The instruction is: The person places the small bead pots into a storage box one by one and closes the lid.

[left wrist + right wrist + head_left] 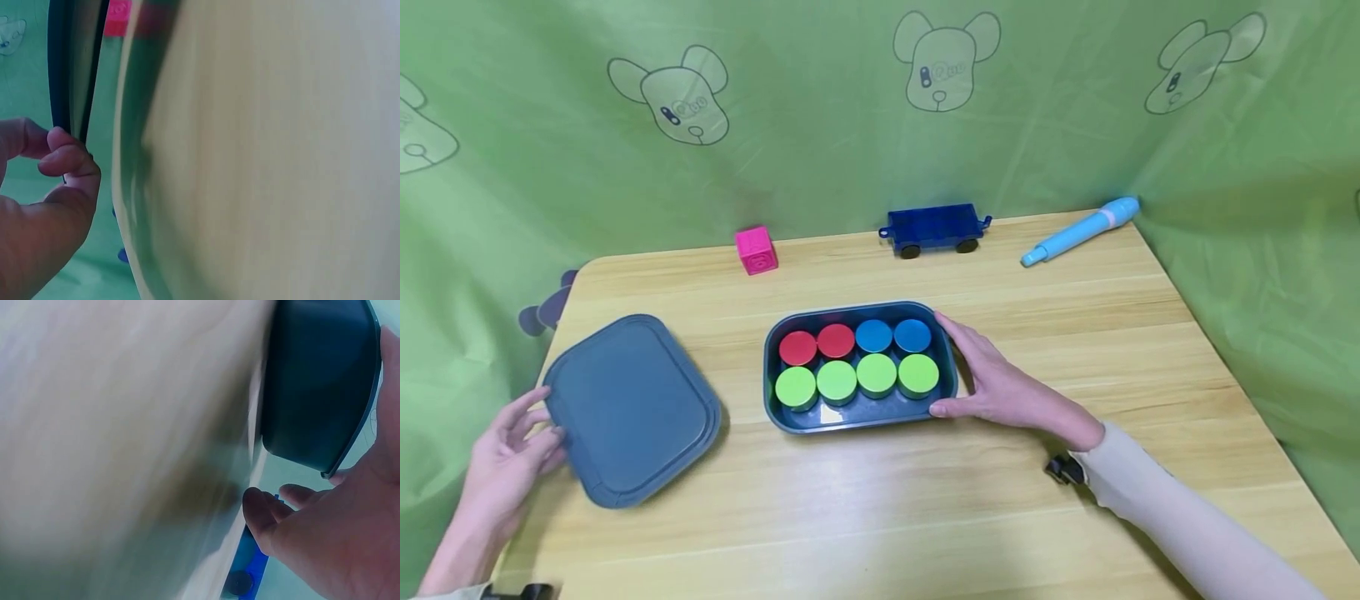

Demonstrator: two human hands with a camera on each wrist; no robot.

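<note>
A dark blue-grey lid is at the left of the table, its left edge pinched by my left hand. Seen edge-on in the left wrist view, the lid stands off the tabletop beside the fingers of my left hand. A dark blue rectangular box rests mid-table, holding red discs, blue discs and several light-green discs in two rows. My right hand grips the box's right end, thumb at the near corner. The right wrist view shows the box's outer wall.
Along the table's back edge are a pink cube, a blue toy wagon and a light-blue pen-like stick. Green cloth hangs behind and at both sides. A purple shape shows beyond the left table edge.
</note>
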